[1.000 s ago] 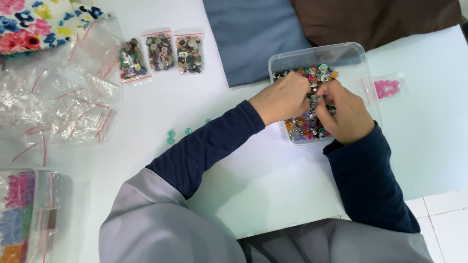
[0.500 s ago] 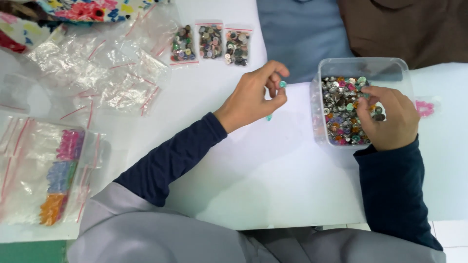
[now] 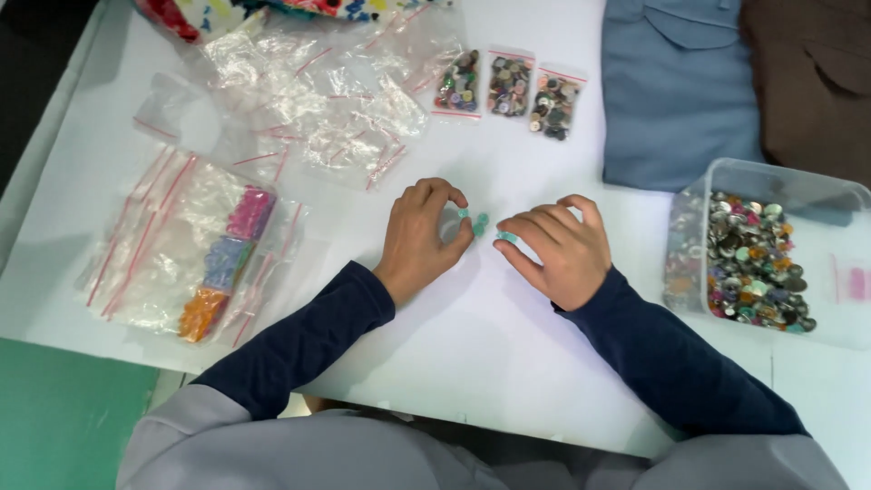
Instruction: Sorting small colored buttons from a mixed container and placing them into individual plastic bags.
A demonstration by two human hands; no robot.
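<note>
Seen from above: white table [image 3: 472, 363], two dark-sleeved arms reaching in from the near edge. Left hand [image 3: 419, 238] at mid-table, fingers curled narrow, pinching a small teal button [image 3: 464, 214] at the fingertips. Right hand [image 3: 555, 251] just beside it, also curled, pressing another teal button [image 3: 506, 237] against the tabletop. Between the two hands, a tiny cluster of teal buttons [image 3: 480, 224] lying on the bare surface, touching or nearly touching one another.

Judged as early in a sorting job: only a handful of teal pieces set apart so far, while a clear plastic tub [image 3: 771, 181] near the right edge remains heaped with mixed buttons (silver, pink, green, dark). Much left to pick through, by the look of it.

Toward the far edge, three small filled zip bags [image 3: 505, 83] in a row, each rectangular, red-striped at the seal, packed with mixed dark and coloured buttons. To their left, a loose pile of empty clear zip bags [image 3: 308, 100], crumpled, red seal lines showing. Near the left edge, a larger clear bag [image 3: 163, 245] holding pink, blue and orange pieces in separate clumps. Small pink packet [image 3: 857, 283] at the far right edge, partly behind the tub wall, contents unclear. Folded blue cloth [image 3: 676, 91] and brown cloth [image 3: 812, 73] at the far right corner; floral fabric [image 3: 195, 14] at the far left.
</note>
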